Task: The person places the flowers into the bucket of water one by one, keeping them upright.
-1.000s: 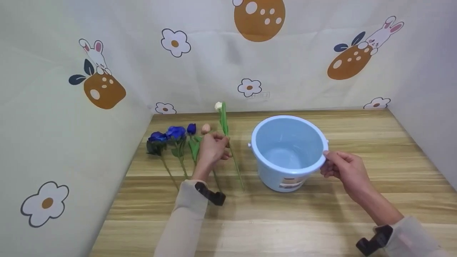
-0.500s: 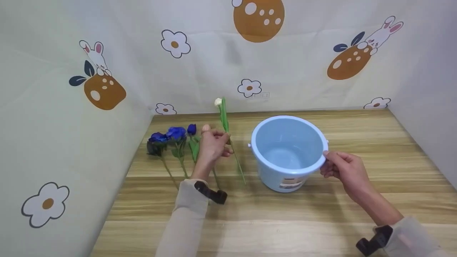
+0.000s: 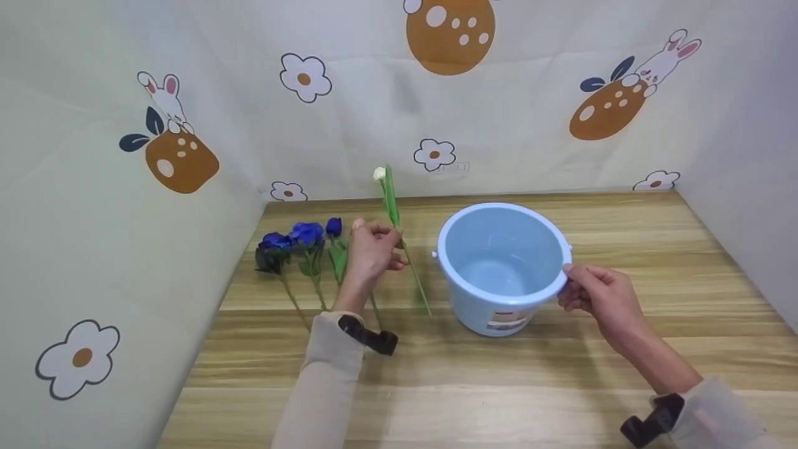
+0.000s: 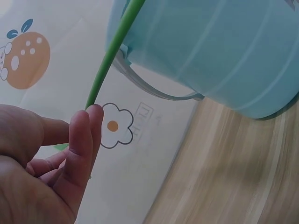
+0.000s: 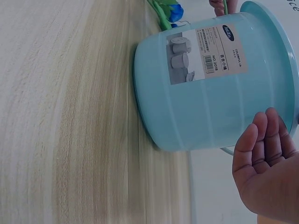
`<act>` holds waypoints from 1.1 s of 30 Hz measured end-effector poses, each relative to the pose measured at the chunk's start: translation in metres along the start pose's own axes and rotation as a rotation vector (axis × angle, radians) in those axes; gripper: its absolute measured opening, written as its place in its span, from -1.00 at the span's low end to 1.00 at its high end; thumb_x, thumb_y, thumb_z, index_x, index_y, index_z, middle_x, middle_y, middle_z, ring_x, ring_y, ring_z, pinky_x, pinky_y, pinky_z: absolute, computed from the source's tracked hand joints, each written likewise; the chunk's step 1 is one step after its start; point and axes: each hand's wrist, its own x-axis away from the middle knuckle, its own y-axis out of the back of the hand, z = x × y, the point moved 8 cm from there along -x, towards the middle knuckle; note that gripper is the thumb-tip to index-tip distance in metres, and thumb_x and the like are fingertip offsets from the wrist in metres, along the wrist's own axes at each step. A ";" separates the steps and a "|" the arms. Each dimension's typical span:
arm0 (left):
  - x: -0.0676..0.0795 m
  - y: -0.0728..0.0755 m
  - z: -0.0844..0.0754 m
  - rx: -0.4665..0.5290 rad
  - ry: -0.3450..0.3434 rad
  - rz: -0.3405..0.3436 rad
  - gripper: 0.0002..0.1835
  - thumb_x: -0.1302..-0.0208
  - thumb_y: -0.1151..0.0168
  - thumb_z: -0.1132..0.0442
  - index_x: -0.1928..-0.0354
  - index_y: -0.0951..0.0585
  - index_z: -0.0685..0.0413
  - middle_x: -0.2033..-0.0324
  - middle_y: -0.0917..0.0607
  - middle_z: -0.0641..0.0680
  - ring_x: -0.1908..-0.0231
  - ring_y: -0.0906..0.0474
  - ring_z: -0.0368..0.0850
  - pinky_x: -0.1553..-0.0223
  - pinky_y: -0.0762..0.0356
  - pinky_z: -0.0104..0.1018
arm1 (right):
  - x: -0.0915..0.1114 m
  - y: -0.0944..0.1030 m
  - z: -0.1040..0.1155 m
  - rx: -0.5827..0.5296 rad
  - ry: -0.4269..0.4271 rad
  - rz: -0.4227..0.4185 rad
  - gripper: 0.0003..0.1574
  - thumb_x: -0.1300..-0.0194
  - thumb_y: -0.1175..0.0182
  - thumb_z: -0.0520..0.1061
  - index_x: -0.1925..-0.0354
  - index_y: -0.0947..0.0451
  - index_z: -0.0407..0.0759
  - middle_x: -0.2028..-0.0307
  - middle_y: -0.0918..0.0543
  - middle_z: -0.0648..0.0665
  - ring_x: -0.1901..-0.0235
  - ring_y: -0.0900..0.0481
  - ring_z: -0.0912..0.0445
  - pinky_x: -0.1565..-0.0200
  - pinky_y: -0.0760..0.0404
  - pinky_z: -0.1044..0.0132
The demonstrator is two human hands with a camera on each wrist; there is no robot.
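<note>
Work looks barely begun: one white tulip [image 3: 391, 202], green-stemmed and tilted, is pinched in the left hand [image 3: 369, 255], near the light-blue bucket [image 3: 467, 307] the right hand [image 3: 605, 299] grips. On the wooden table [image 3: 474, 386], a dark-blue rose [image 3: 275, 242], a brighter rose [image 3: 307, 233], a blue tulip [image 3: 334, 226] and a pink tulip [image 3: 358, 223] (partly hidden) apparently remain to be lifted.

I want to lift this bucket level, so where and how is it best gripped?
Probably by opposite sides of the rim, one hand from each side: the bucket stands upright and its rim flares outward. The right hand holds the right side; the handle hangs down.
</note>
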 end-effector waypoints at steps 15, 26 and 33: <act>0.001 0.000 -0.006 -0.015 0.015 0.001 -0.79 -0.52 -0.22 0.30 -0.01 -0.54 0.32 0.30 -0.72 0.18 0.66 -0.66 -0.16 0.56 -0.69 -0.37 | 0.000 0.000 0.000 -0.009 -0.002 -0.001 -0.56 -0.58 -0.17 -0.16 0.51 -0.66 -0.18 0.55 -0.71 -0.04 0.51 -0.67 0.17 0.35 -0.75 0.34; 0.001 -0.004 -0.012 0.017 0.032 0.004 -0.84 -0.53 -0.21 0.31 0.03 -0.60 0.31 0.19 -0.78 0.33 0.65 -0.68 -0.17 0.55 -0.70 -0.38 | 0.000 0.000 0.000 0.008 -0.008 -0.001 -0.56 -0.58 -0.17 -0.14 0.51 -0.66 -0.16 0.54 -0.73 -0.03 0.50 -0.68 0.17 0.34 -0.75 0.34; 0.001 -0.006 -0.014 0.060 0.026 -0.006 -0.87 -0.51 -0.21 0.33 0.08 -0.57 0.30 0.27 -0.76 0.27 0.65 -0.68 -0.15 0.53 -0.71 -0.36 | -0.002 0.001 -0.001 -0.016 -0.007 -0.014 -0.56 -0.57 -0.17 -0.18 0.52 -0.65 -0.19 0.55 -0.72 -0.05 0.51 -0.67 0.17 0.36 -0.75 0.33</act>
